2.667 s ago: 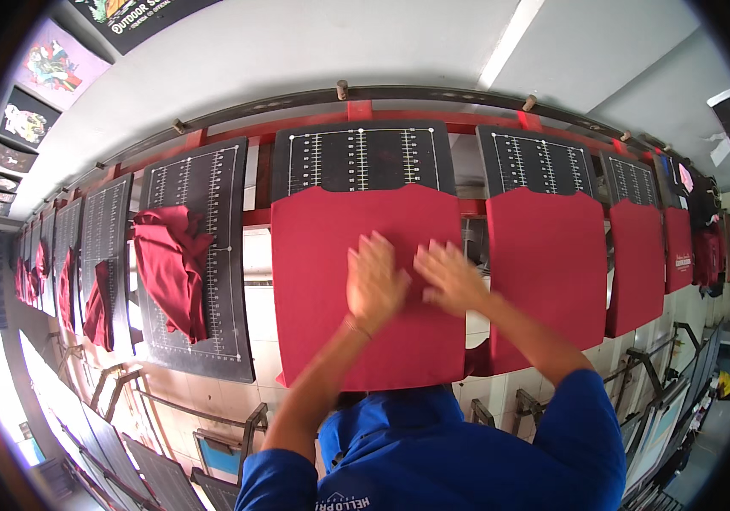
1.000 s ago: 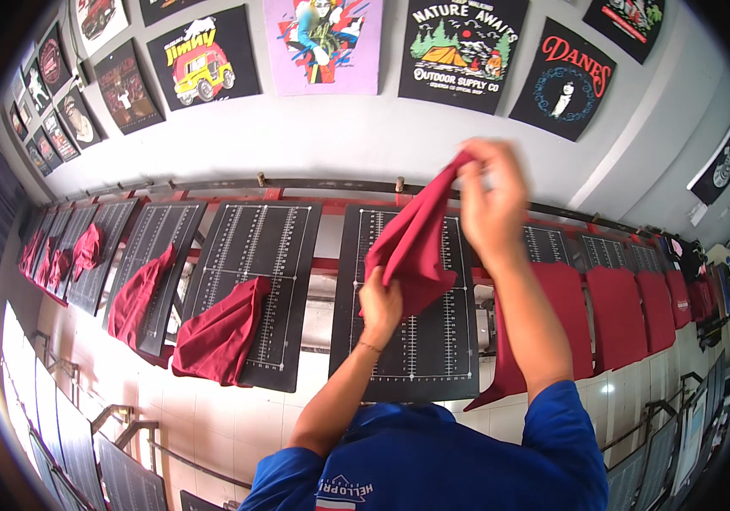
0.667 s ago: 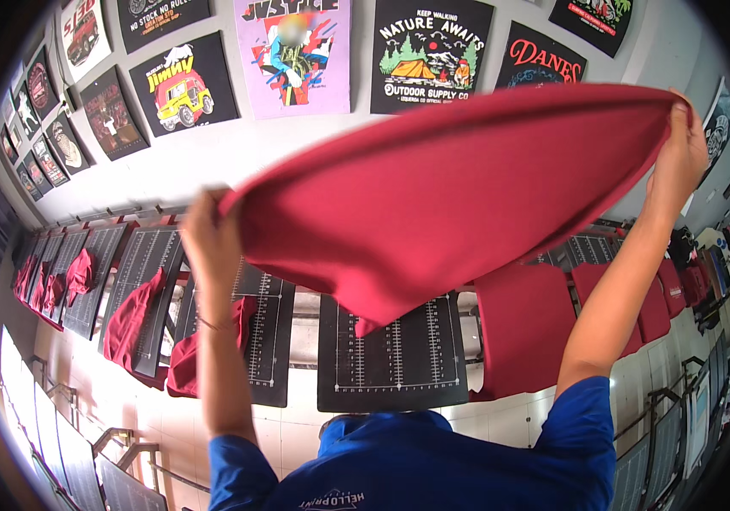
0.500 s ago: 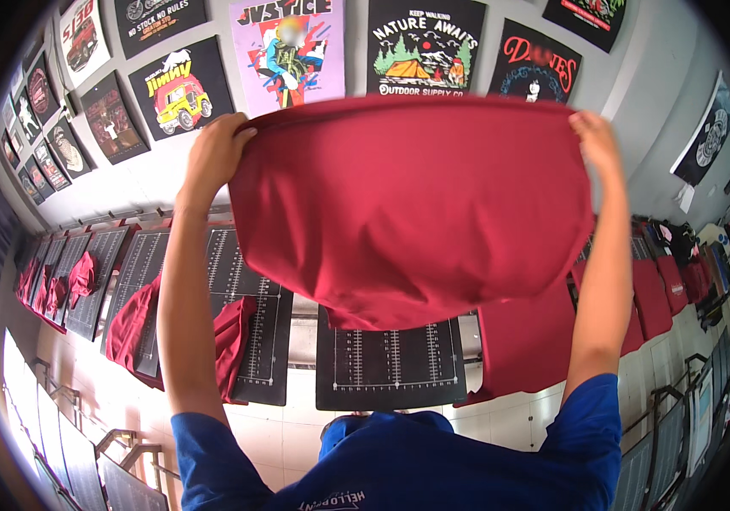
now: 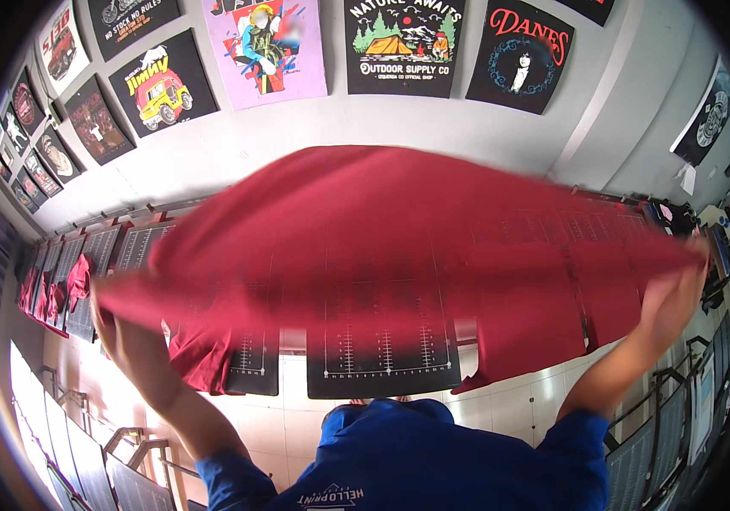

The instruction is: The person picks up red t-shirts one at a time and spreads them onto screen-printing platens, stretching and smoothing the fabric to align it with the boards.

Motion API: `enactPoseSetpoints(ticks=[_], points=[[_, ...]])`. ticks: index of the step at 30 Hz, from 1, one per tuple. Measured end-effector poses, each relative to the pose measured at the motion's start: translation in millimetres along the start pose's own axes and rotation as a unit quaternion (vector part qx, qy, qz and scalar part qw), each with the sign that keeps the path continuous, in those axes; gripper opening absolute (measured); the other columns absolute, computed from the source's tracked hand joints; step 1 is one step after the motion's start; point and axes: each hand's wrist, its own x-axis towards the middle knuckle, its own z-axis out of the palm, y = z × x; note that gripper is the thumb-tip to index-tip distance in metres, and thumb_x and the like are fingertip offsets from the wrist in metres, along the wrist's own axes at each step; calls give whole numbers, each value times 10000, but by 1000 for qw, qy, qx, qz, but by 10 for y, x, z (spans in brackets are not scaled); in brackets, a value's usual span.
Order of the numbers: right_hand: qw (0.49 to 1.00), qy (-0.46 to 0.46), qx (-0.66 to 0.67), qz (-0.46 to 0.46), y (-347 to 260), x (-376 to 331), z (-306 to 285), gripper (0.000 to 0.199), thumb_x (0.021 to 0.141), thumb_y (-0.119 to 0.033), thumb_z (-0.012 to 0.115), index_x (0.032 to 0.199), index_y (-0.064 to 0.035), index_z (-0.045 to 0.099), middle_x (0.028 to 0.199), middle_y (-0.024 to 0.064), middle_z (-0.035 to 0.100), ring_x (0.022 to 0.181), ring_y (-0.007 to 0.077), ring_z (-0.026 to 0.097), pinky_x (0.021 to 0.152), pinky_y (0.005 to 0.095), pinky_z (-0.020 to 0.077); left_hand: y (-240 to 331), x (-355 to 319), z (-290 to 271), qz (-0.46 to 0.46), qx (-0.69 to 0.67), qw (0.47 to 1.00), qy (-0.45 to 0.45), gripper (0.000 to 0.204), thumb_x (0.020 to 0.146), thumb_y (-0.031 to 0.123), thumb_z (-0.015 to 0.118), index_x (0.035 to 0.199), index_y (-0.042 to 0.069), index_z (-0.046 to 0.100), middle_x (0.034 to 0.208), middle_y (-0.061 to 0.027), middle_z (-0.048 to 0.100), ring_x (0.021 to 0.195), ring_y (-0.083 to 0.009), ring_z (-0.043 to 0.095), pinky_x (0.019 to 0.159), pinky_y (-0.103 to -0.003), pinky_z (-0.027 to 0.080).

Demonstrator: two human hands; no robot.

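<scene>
A wide piece of dark red cloth [image 5: 373,200] is stretched between my two hands, its middle billowing up and its near edge blurred by motion. At the far left end, my left hand [image 5: 126,341] is closed on one corner. Out to the right, my right hand [image 5: 673,289] grips the opposite end, its fingers partly smeared. Below the cloth lies a black board [image 5: 386,385] with white ruled grid lines, mostly covered from view. The cloth hangs above this board and its neighbours.
Red cloth [image 5: 518,345] covers the board to the right, and bunched red cloth [image 5: 199,358] hangs off the board to the left. More gridded boards [image 5: 101,243] run leftward in a row. Printed posters [image 5: 403,47] hang on the grey wall. Racks [image 5: 131,473] stand behind on both sides.
My hands have swung down and far apart, pulling the cloth wide. It has dropped from in front of the posters to over the boards, and the view has shifted slightly.
</scene>
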Motion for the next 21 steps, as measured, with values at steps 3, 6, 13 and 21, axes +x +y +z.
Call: enactPoseSetpoints(ticks=[3,6,13,21], points=[[991,-86,-22,98,27,-758,-73,208,1021,-211,578,1110,-26,544,894,116,612,784,241,655,760,391,558,-101,-619,-284,0,67,993,-99,219,975,211,608,911,7,563,860,-120,612,838,-254,609,806,-385,481],[973,-75,-26,217,419,-1411,-50,155,1003,-156,559,1052,-12,585,889,100,611,785,202,650,757,377,571,-408,-1224,-440,-135,139,974,-121,69,893,40,587,883,-17,625,909,-140,678,918,-246,663,883,-362,508],[866,-104,-161,462,1402,-2837,-369,171,985,-101,554,1055,4,670,914,43,642,851,108,601,741,268,492,-1256,-2486,-635,-283,282,888,-229,121,865,-37,676,986,-38,688,895,-140,696,825,-219,662,773,-317,510],[502,-411,-174,740,1607,-3543,-747,333,1030,-249,579,1230,9,645,1099,58,658,990,153,614,888,324,500,-1360,-3365,-1217,-431,312,699,-477,307,922,215,711,1112,-25,687,993,-218,717,933,-345,694,847,-405,540]])
